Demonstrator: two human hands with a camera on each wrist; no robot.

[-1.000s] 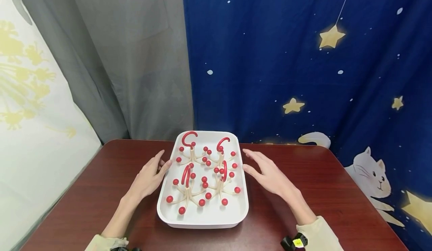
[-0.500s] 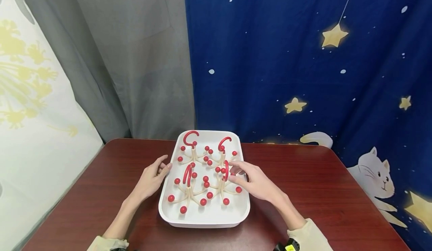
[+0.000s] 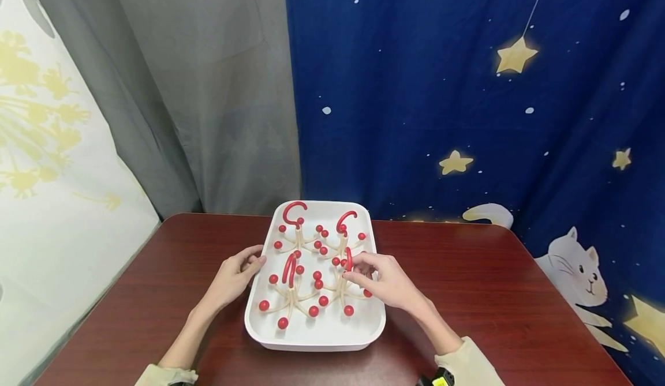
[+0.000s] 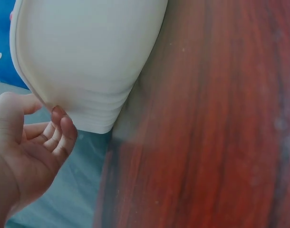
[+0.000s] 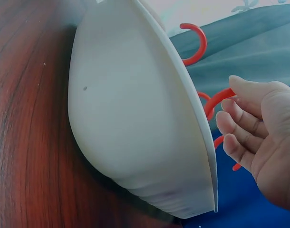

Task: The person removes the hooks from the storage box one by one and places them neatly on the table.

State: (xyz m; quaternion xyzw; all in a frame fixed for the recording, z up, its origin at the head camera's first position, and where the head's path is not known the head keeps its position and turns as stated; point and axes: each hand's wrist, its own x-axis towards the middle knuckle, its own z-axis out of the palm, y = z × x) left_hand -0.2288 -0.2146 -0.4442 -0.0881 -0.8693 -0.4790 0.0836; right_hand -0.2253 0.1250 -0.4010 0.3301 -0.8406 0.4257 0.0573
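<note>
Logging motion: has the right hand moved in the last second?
Yes: the right hand went left across the white tray's rim to a red hook.

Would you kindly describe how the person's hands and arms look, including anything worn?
The left hand and right hand are ungloved. The left sleeve and right sleeve are pale cream and end short of the hands. Beside the right sleeve is a black device with a yellow patch; beside the left, a dark device is mostly cut off by the head view's lower edge.

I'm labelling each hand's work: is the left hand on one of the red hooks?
No, the left hand is at the rim of the white tray, while the right hand pinches a red hook.
</note>
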